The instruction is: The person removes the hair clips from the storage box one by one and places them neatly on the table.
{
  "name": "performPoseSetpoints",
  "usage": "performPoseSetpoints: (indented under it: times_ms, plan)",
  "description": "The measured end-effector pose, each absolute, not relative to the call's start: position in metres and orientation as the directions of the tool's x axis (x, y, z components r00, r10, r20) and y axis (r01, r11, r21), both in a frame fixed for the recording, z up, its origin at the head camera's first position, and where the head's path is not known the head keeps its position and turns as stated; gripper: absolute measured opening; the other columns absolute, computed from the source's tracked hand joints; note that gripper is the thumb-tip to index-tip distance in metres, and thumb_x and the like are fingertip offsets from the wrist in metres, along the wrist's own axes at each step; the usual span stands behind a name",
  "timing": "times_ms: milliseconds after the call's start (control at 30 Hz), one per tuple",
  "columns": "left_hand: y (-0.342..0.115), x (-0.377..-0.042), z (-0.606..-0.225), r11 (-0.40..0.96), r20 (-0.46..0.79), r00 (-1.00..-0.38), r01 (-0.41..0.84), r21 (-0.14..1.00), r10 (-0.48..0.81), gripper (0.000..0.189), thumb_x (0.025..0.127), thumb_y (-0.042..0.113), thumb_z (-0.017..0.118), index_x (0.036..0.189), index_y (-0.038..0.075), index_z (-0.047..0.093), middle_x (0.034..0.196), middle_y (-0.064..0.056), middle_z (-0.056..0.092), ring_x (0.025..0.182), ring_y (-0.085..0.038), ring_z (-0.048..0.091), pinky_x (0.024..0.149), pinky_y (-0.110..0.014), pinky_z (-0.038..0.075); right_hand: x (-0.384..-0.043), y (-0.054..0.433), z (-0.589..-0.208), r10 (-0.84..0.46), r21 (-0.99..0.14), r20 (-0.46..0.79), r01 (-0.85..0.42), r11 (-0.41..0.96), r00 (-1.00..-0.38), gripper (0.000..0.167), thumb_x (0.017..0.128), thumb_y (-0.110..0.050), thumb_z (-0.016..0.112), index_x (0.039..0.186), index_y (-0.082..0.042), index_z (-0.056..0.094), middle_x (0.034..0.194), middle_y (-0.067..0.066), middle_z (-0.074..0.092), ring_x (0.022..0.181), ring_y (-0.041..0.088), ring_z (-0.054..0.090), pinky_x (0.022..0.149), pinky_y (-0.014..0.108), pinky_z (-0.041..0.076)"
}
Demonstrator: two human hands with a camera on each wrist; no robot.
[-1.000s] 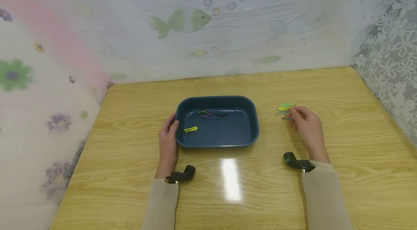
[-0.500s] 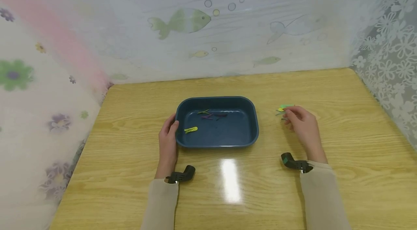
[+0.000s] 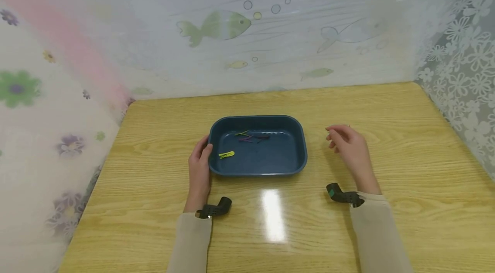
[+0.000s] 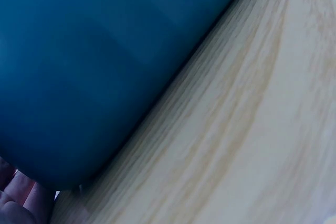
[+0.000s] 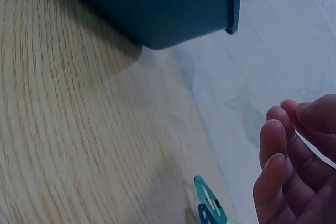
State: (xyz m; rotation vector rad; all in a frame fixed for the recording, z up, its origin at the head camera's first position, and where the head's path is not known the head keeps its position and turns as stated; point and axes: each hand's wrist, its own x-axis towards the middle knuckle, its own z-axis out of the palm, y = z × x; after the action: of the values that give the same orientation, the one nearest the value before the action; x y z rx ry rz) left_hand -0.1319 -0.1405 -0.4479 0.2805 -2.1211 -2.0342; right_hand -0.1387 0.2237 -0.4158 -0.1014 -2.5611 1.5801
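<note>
My left hand [image 3: 199,163] holds the left end of a dark blue tray [image 3: 257,174], thumb at the rim and fingers along the outer wall. A yellow snap hair clip [image 3: 227,154] lies inside near that end; green, purple and dark hair clips [image 3: 246,139] lie farther back. My right hand [image 3: 352,148] is raised to the right of the tray, fingers bent and thumb close to the index finger. No clip shows at its fingertips, though one could be hidden there. Teal hair clips [image 5: 208,199] lie below this hand in the right wrist view; in the head view the hand hides them.
Both objects and hands are on or over a wood-grain table [image 3: 143,178]. Behind it stands a wall with fish drawings [image 3: 224,26]; patterned panels flank both sides. A black camera [image 3: 340,194] is strapped to each wrist.
My right hand has moved left toward the tray, and the clips seen earlier at its fingers are now covered from the head view. The left hand and tray have stayed put.
</note>
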Motion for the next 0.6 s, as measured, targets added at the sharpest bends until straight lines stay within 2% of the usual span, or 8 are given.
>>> performPoseSetpoints:
  times_ms: [167, 400, 600]
  plan:
    - [-0.141, -0.132, -0.448, 0.039, 0.008, -0.966, -0.002, 0.999, -0.259, 0.034, 0.091, 0.035, 0.049, 0.122, 0.023, 0.053, 0.124, 0.008, 0.050, 0.116, -0.005, 0.041, 0.099, -0.027, 0.030, -0.139, 0.218, -0.414, 0.111, -0.894, 0.103, -0.043, 0.445, -0.988, 0.033, 0.091, -0.034, 0.048, 0.110, -0.009, 0.059, 0.091, 0.010, 0.060, 0.070, 0.019, 0.057, 0.058, 0.027, 0.048]
    - [-0.140, -0.131, -0.447, 0.044, 0.008, -0.964, -0.004, 0.999, -0.265, 0.034, 0.090, 0.034, 0.049, 0.122, 0.022, 0.053, 0.123, 0.009, 0.050, 0.116, -0.005, 0.041, 0.099, -0.027, 0.031, -0.137, 0.212, -0.410, 0.070, -0.905, 0.095, -0.057, 0.421, -0.993, 0.035, 0.090, -0.036, 0.050, 0.111, -0.010, 0.059, 0.092, 0.011, 0.060, 0.074, 0.025, 0.056, 0.059, 0.030, 0.049]
    - [-0.141, -0.132, -0.447, 0.047, 0.008, -0.965, -0.005, 0.999, -0.263, 0.034, 0.091, 0.033, 0.049, 0.122, 0.022, 0.053, 0.123, 0.009, 0.050, 0.116, -0.005, 0.041, 0.099, -0.027, 0.031, -0.137, 0.206, -0.406, 0.013, -0.911, 0.126, -0.110, 0.399, -0.992, 0.033, 0.090, -0.034, 0.051, 0.109, -0.009, 0.060, 0.090, 0.014, 0.060, 0.072, 0.025, 0.056, 0.058, 0.029, 0.049]
